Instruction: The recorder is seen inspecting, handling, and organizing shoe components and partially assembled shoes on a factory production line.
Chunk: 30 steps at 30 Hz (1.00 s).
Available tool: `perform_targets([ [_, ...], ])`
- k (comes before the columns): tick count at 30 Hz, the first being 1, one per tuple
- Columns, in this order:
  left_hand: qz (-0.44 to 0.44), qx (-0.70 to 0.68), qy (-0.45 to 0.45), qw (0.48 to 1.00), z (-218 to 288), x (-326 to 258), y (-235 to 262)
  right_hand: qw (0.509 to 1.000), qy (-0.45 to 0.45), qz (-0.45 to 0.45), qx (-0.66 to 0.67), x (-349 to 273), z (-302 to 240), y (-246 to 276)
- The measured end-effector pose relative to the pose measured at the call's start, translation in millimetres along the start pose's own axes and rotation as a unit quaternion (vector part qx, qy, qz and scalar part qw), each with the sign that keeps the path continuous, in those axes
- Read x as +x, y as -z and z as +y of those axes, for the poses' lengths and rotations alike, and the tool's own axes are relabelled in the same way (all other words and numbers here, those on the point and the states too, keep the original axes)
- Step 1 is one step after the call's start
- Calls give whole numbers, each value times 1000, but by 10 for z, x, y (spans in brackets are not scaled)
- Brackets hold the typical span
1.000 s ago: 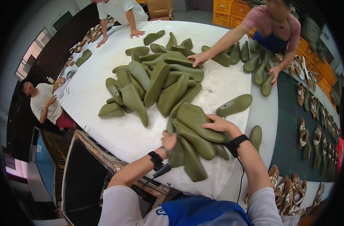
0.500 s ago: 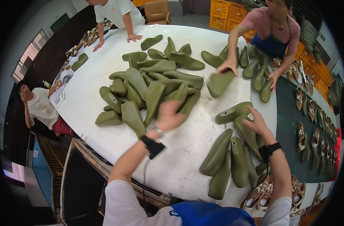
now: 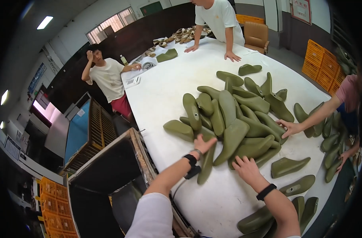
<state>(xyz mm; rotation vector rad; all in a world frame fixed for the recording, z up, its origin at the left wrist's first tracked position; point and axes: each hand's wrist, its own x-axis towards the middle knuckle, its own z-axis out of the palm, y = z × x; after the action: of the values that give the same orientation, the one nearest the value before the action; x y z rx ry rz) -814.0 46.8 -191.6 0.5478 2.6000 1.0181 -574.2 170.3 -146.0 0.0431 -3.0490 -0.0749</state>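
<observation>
Dark green shoe lasts lie heaped on a white table (image 3: 169, 91). My left hand (image 3: 205, 145) is wrapped over a shoe last (image 3: 206, 168) at the near left of the heap, thumb on one side and fingers on the other. To its right, my right hand (image 3: 247, 169) rests with spread fingers against the near end of another last (image 3: 252, 149); its fingertips partly hide that end. A co-worker's hand (image 3: 289, 128) touches the heap's right side. One single last (image 3: 289, 167) lies just right of my right hand.
More lasts (image 3: 256, 220) lie at the near right, and others in rows by the co-worker. A wooden-framed dark cart (image 3: 139, 158) stands against the table's left edge. Two people are at the far side, near shoes (image 3: 185, 35) and a paper roll (image 3: 149, 63).
My view has swung left. My right hand has left the near-right lasts and come to the heap; my left hand is now on a last there. The co-worker let go of one last and reached the heap.
</observation>
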Motion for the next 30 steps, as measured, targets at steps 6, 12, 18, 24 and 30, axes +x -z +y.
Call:
perform_targets([
  [6, -241, 203, 54, 947, 526, -848, -519, 996, -32, 77, 12, -637, 79, 19],
  [12, -347, 259, -97, 896, 722, -1572, -1137, 969, -230, -27, -88, -1447, 465, -52],
  [18, -452, 314, -295, 781, 1347, -2693, -1645, 910, -376, -109, 137, -2341, 121, 1303],
  [24, -483, 50, -472, 736, 1919, -2863, -801, 820, -498, 92, 266, -4141, -1058, 2418],
  [30, -283, -127, -623, 718, 2627, -3751, 210, 514, -549, 287, 594, -4776, -2221, 2211],
])
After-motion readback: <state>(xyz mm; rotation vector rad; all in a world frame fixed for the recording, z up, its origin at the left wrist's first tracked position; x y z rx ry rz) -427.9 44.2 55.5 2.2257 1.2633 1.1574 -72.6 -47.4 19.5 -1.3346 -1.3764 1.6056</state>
